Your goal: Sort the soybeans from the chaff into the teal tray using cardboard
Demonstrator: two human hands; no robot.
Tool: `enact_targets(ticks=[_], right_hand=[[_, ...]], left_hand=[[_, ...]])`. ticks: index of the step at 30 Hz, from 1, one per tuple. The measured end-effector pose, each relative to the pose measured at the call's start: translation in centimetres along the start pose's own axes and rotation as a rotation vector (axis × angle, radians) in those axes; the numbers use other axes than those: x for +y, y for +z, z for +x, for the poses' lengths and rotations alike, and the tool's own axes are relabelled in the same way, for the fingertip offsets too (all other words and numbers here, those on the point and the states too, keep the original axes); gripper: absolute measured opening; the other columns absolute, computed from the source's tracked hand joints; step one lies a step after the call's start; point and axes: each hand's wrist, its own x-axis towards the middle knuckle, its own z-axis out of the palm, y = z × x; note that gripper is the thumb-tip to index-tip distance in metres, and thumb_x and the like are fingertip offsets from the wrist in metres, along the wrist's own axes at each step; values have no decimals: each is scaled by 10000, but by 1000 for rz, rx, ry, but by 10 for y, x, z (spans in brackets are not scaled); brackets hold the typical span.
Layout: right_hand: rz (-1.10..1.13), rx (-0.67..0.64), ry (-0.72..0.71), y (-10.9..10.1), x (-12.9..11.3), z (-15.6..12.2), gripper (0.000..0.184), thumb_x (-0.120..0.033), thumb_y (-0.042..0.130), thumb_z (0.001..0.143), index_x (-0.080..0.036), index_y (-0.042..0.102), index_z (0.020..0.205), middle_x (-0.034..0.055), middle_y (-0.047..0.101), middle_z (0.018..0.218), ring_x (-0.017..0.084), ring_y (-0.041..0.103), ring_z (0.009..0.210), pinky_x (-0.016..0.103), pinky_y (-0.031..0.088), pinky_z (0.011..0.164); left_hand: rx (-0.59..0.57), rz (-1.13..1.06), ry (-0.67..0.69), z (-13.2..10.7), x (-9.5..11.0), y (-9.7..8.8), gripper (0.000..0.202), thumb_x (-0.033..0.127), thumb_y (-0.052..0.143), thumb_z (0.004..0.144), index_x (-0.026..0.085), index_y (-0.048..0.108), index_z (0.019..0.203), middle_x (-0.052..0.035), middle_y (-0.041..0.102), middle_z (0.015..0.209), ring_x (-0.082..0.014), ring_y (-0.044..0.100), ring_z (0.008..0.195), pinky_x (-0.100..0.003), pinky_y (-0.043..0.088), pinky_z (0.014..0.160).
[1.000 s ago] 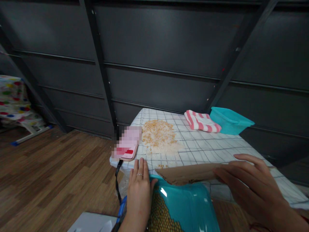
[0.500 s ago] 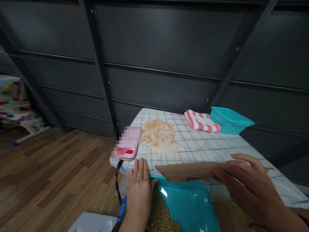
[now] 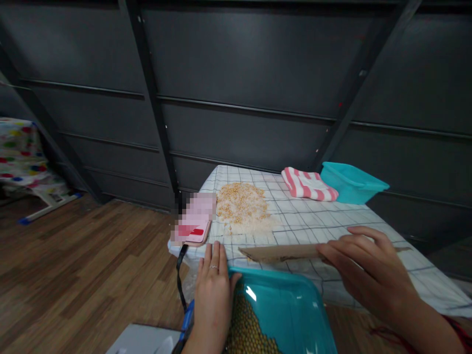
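My left hand (image 3: 213, 295) grips the left rim of a teal plastic tub (image 3: 287, 309) held below the table's near edge; yellow grains (image 3: 245, 334) lie in its bottom. My right hand (image 3: 368, 275) holds a flat piece of brown cardboard (image 3: 280, 252), now almost edge-on, just above the white checked tablecloth (image 3: 332, 221). Farther up the cloth lies a spread pile of mixed yellow and white grains (image 3: 243, 206).
A pink phone (image 3: 193, 223) with a black strap lies at the table's left edge. A pink striped cloth (image 3: 308, 184) and a second teal tub (image 3: 350, 183) sit at the back right. Dark metal panels (image 3: 236, 98) stand behind; wood floor (image 3: 73, 275) to the left.
The cardboard has tilted flatter and lifted off the tub's rim toward the tabletop; my right hand rose with it. My left hand and the tub stayed put.
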Motion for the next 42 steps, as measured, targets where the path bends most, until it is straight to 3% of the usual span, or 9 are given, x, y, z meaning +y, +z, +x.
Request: enact_targets(ticks=[12,21,27,35,42], right_hand=[[20,22,21,-15,-5,-3,226,-81,381,852,-220,550,911,-4,588,739,147,495,708,376,375,800],[-53,10,2,-5,0,7,225,-45,366,848,-192,525,909,-24,599,714,121,501,660,350,369,776],[20,-23,4,-6,-1,4,225,-59,367,855,-198,539,895,-32,591,728,109,502,653,346,356,799],[13,24,6,-17,-4,8,221,-76,379,860,-228,537,889,-25,593,698,129,500,656,345,386,757],[-17,52,36,-13,-1,5,226,-57,386,847,-220,541,872,-27,598,692,121,507,637,344,378,754]], left_hand=[[-62,3,6,-2,-8,4,448,165,468,797,6,437,1215,-222,536,1219,-332,484,1131,-452,493,856],[-57,-64,-1,-8,-7,6,507,249,525,795,52,419,1250,-218,517,1241,-332,474,1143,-462,491,853],[-80,-45,-2,-1,-1,-4,515,217,589,747,-48,470,1173,-270,537,1188,-372,495,1106,-474,506,826],[-71,-72,-24,2,-5,0,440,127,504,763,-12,478,1179,-241,542,1200,-357,496,1111,-474,495,842],[-77,-120,-44,-3,-6,3,498,205,541,777,21,440,1229,-235,516,1235,-347,463,1149,-469,477,869]])
